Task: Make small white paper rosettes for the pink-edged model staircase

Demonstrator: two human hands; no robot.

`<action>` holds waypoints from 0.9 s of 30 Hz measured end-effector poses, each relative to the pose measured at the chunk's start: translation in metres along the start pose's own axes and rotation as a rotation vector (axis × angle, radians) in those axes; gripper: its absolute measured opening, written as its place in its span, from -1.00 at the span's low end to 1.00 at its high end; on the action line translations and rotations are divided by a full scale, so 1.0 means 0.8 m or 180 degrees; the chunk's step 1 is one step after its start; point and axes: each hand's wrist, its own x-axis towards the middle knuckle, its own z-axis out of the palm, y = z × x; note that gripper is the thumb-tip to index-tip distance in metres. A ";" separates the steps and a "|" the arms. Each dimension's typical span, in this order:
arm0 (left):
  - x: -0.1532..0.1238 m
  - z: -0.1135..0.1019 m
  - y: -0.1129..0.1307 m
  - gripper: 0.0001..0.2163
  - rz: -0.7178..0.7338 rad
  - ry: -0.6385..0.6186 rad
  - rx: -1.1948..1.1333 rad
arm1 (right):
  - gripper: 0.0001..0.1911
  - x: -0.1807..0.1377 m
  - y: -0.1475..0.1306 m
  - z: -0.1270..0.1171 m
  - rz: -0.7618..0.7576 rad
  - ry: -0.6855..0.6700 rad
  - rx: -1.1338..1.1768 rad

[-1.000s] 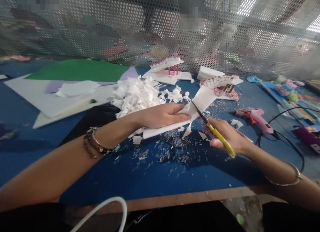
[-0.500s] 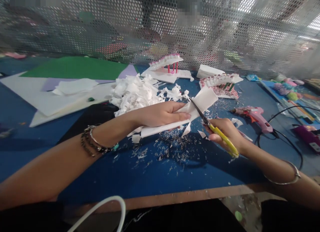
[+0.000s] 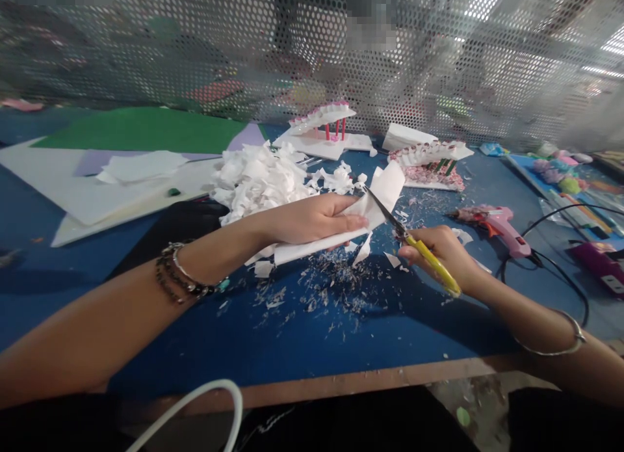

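Note:
My left hand [image 3: 316, 221] grips a folded strip of white paper [image 3: 322, 244], its thumb on top and the other fingers partly hidden behind. In my right hand [image 3: 436, 250] is a pair of scissors [image 3: 431, 260] with yellow handles. The dark blades lie across the paper just right of my left fingertips, and the paper's end bends upward beyond them. Behind my left hand rises a heap of white paper pieces [image 3: 263, 179]. Small white and shiny scraps [image 3: 341, 283] litter the blue table under the paper.
A pink glue gun [image 3: 502, 227] with a black cord lies at the right, near a purple power strip [image 3: 599, 263]. Two small decorated models [image 3: 324, 143] stand at the back before a perforated metal screen [image 3: 302, 55]. Green sheet [image 3: 141, 130] and white boards [image 3: 63, 185] lie left.
The paper's free end has bent upward and leftward along the scissor blades. The scissors have shifted slightly left. Both hands keep their holds.

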 end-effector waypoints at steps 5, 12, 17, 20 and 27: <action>0.000 0.000 -0.002 -0.76 -0.0039 0.0035 0.0067 | -0.47 0.000 0.003 0.000 -0.0001 -0.0057 0.0222; 0.000 0.001 -0.003 -0.77 -0.0003 0.0014 0.0029 | -0.53 -0.001 0.005 0.000 -0.0011 -0.0085 0.0284; 0.000 0.001 -0.005 -0.72 0.0096 -0.0032 -0.0001 | -0.53 -0.002 0.007 0.002 0.0052 -0.0051 0.0398; 0.000 0.000 -0.005 -0.67 0.0201 -0.0144 -0.0001 | -0.53 -0.002 0.007 0.001 0.0191 0.0030 0.0459; 0.003 0.007 -0.006 -0.69 0.0190 -0.0125 0.0058 | -0.58 -0.002 0.007 0.003 0.0426 0.0253 0.1077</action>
